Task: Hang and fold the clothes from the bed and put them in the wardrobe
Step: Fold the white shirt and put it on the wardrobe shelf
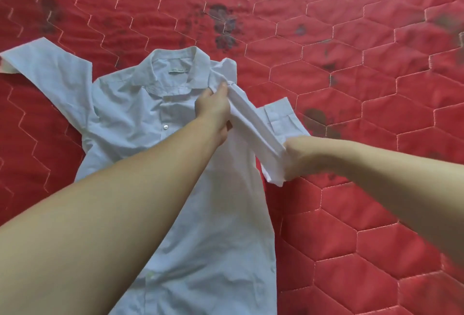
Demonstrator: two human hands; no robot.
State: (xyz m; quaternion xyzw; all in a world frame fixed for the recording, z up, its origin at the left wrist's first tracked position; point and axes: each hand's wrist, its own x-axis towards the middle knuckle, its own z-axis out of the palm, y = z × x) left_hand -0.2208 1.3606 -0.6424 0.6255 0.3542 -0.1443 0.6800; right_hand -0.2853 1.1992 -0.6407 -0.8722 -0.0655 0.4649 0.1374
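Observation:
A pale blue collared shirt lies face up on the red quilted bed, collar toward the far side, its left sleeve spread out to the left. My left hand grips the shirt's right shoulder edge near the collar. My right hand grips the same lifted edge lower down, at the side of the body. Between the two hands the fabric is raised in a taut folded strip. The right sleeve's cuff lies flat on the bed behind that strip.
The red bedspread with hexagon stitching and dark flower prints fills the whole view. No other clothes, hanger or wardrobe are in view.

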